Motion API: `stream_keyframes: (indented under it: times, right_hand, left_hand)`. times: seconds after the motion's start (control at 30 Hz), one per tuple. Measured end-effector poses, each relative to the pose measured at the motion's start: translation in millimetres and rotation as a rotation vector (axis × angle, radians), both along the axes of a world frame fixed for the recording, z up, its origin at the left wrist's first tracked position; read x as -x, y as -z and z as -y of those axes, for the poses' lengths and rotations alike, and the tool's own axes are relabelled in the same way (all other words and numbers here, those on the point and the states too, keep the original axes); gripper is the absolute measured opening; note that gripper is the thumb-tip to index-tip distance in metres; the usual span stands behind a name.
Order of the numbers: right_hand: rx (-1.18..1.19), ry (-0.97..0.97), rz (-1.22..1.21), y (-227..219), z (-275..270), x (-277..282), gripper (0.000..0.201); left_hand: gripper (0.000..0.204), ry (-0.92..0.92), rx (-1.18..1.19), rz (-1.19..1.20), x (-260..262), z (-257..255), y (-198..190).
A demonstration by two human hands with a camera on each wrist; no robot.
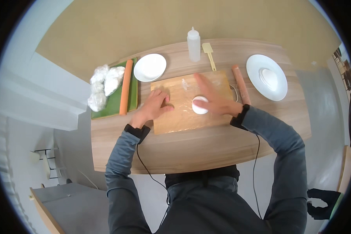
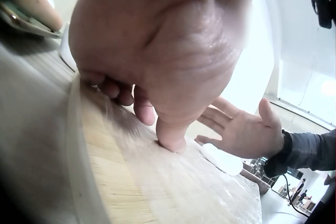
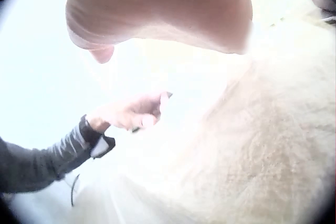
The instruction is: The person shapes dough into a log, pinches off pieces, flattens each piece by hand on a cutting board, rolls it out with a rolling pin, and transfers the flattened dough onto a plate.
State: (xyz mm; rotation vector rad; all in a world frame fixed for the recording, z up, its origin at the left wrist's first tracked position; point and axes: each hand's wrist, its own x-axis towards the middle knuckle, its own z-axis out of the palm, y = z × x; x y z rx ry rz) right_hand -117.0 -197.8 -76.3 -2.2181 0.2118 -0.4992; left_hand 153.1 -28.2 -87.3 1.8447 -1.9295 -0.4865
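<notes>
A flat round white piece, which looks like dough [image 1: 200, 106], lies on a wooden board [image 1: 171, 124] covered with clear plastic film. Over it is my right hand [image 1: 214, 97], fingers straight and the thumb overlapping the white piece in the head view. The left wrist view shows that palm held upright behind the white disc [image 2: 221, 159]. My left hand [image 1: 154, 106] rests its fingertips on the film near the board's left edge. Its thumb [image 2: 173, 139] touches the film, the other fingers are loosely bent, and it holds nothing.
To the left, a green tray [image 1: 112, 104] bears plastic-wrapped white lumps [image 1: 99, 87] and an orange rod [image 1: 126, 87]. Behind the board stand a white bowl [image 1: 149, 68], a squeeze bottle [image 1: 194, 46] and a spatula [image 1: 208, 50]. Rightward lie a rolling pin [image 1: 241, 85] and a white plate [image 1: 257, 64].
</notes>
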Motion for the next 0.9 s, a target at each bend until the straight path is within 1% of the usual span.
stream_keyframes:
  times: [0.07,0.13,0.17,0.23,0.27,0.33,0.43,0.57,0.63,0.67,0.7,0.73,0.77,0.83,0.87,0.9]
  right_hand:
    - [0.053,0.170,-0.022,-19.0,13.7,25.6,0.078]
    - [0.614,0.394,-0.169,-37.5,19.0,62.5,0.068]
    - [0.610,0.397,-0.168,-30.0,25.3,79.8,0.068]
    - [0.240,0.430,-0.158,-15.6,35.0,109.1,0.060]
    - [0.238,0.430,-0.158,-11.3,34.6,121.4,0.060]
    - [0.273,0.536,-0.328,-12.5,26.3,140.8,0.056]
    - [0.284,0.549,-0.368,-13.6,17.5,156.0,0.057]
    - [0.250,0.567,-0.487,-3.4,32.0,171.2,0.050]
    - [0.277,0.574,-0.348,-6.7,42.1,173.5,0.044]
    - [0.289,0.561,-0.352,-15.6,42.9,172.1,0.044]
    - [0.206,0.519,-0.302,-37.6,34.5,163.5,0.043]
    - [0.122,0.477,-0.249,-49.9,26.9,152.8,0.043]
    - [0.129,0.465,-0.250,-51.3,21.8,143.4,0.043]
    - [0.334,0.256,-0.136,-50.2,12.2,125.2,0.045]
    - [0.338,0.249,-0.134,-48.8,6.6,114.8,0.045]
    - [0.463,0.171,-0.160,-46.2,0.6,104.5,0.045]
  left_hand:
    - [0.038,-0.003,-0.016,-0.006,1.6,-2.2,0.0]
    - [0.038,-0.012,-0.014,-0.007,1.5,-2.1,-0.3]
    - [0.038,-0.009,-0.017,-0.005,3.3,-2.3,-2.7]
    - [0.034,-0.047,-0.062,0.006,8.1,-3.5,-11.0]
    - [0.034,-0.047,-0.064,0.006,8.5,-4.1,-12.1]
    - [0.032,-0.074,-0.075,-0.026,7.8,-5.2,-13.7]
    - [0.027,-0.108,-0.116,-0.039,9.4,-6.5,-18.4]
    - [0.024,-0.151,-0.166,-0.098,21.6,-12.0,-36.6]
    - [0.032,-0.137,-0.058,-0.008,30.6,-18.1,-45.7]
    - [0.032,-0.150,-0.051,-0.017,38.7,-22.7,-51.7]
    - [0.040,-0.157,0.092,0.023,51.8,-27.2,-59.5]
    - [0.048,-0.164,0.235,0.069,62.4,-29.9,-63.6]
    - [0.048,-0.176,0.240,0.067,70.0,-30.9,-64.9]
    - [0.071,-0.095,0.469,0.175,84.3,-31.4,-65.7]
    - [0.071,-0.103,0.472,0.177,91.0,-31.4,-65.3]
    - [0.078,-0.085,0.422,0.194,97.5,-31.5,-64.1]
